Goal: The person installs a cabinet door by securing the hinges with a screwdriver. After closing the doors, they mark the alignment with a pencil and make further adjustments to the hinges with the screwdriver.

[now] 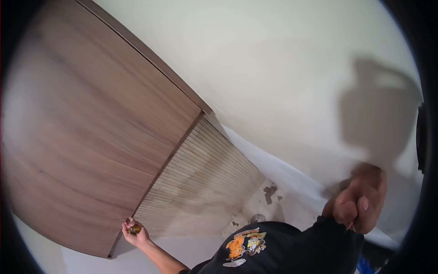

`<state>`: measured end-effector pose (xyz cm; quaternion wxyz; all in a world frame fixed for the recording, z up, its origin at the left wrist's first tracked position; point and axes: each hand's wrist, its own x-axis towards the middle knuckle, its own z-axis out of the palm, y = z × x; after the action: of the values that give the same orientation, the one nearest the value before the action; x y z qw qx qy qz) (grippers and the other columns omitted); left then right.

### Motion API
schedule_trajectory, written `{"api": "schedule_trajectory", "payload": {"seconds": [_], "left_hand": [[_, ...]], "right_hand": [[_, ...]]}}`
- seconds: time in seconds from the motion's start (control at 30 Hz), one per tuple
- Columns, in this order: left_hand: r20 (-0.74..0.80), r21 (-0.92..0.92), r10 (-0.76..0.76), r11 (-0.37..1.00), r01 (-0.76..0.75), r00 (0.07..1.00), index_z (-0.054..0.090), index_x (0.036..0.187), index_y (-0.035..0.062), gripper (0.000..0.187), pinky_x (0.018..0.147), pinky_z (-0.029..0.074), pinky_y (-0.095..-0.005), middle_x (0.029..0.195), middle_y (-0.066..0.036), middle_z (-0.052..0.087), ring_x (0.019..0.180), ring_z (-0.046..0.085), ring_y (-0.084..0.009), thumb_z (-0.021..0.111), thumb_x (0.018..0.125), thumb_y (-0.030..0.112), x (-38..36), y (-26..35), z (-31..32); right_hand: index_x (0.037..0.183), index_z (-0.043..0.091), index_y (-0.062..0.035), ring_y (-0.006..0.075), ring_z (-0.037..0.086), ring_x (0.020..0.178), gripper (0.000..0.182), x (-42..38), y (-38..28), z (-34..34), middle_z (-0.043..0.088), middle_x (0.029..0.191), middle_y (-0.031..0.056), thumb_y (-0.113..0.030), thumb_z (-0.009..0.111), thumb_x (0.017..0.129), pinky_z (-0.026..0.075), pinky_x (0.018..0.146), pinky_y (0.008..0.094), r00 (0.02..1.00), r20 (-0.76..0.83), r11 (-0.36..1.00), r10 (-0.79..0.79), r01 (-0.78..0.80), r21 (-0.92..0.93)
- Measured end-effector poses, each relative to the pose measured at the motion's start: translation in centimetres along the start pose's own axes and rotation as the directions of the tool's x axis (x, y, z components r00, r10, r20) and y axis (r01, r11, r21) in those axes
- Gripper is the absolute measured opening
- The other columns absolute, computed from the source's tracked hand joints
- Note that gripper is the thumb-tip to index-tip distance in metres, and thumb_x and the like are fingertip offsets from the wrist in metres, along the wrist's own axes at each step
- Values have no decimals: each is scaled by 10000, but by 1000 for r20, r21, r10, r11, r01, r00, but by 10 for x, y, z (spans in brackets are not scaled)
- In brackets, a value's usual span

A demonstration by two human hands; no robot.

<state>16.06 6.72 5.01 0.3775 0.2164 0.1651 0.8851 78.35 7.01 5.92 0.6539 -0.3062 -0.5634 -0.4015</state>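
At the lower left, my left hand [137, 234] is closed around a small yellowish-brown object [134, 229], perhaps a tool handle, beside the lower edge of a brown wood-grain panel [100, 132]. Most of that object is hidden by the fingers. My right hand [358, 208] is on the right, near the pale wall, with its fingers curled in and the thumb pressed against them. Whatever it may hold is too hidden to name. A ribbed light panel [200, 173] adjoins the brown panel's edge.
A pale wall [283, 68] with a dark shadow fills the upper right. Below the ribbed panel, the floor [262, 208] shows dark scraps and a round object [258, 218]. Something blue [363, 265] lies at the bottom right.
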Motion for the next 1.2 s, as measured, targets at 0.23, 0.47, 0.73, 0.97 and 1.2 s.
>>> {"api": "schedule_trajectory", "payload": {"seconds": [0.23,0.47,0.73,0.97,1.2], "left_hand": [[-77,-35,-12,999,9,997,517,927,26,67,514,531,-223,882,-152,587,589,556,-141,530,872,62,-5,-3,5],[-161,-37,40,998,-46,986,501,1105,155,337,557,528,-250,1096,-172,562,682,574,-171,514,808,-3,-10,-7,3],[-71,-95,51,994,-58,996,455,1184,172,422,581,521,-271,1193,-151,509,646,527,-151,498,808,-16,-12,-12,2],[-9,-129,45,991,-46,999,433,1216,153,438,591,528,-282,1285,-151,455,654,535,-162,494,820,-25,-9,-12,-10],[19,-86,34,996,-33,999,407,1265,139,467,621,533,-290,1401,-176,357,674,548,-185,506,838,-22,-4,-11,-23]], "right_hand": [[1187,436,-152,185,376,541,236,1,-14,3,493,783,92,-291,386,1003,316,466,330,993,-31,989,116,-118,-91],[1139,423,-172,188,360,581,197,10,-22,5,450,750,69,-310,387,1004,315,510,337,984,-22,976,179,-181,-121],[1117,457,-87,215,381,584,194,11,-32,-8,450,723,83,-225,423,986,352,529,361,933,109,939,343,-336,-76],[1121,540,-20,238,448,572,216,17,-25,12,499,660,110,-148,497,952,400,541,368,996,-8,989,87,-87,-118],[949,622,-37,126,522,509,125,-10,-60,84,600,657,79,-59,648,829,405,453,250,886,280,713,369,-463,526]]}}
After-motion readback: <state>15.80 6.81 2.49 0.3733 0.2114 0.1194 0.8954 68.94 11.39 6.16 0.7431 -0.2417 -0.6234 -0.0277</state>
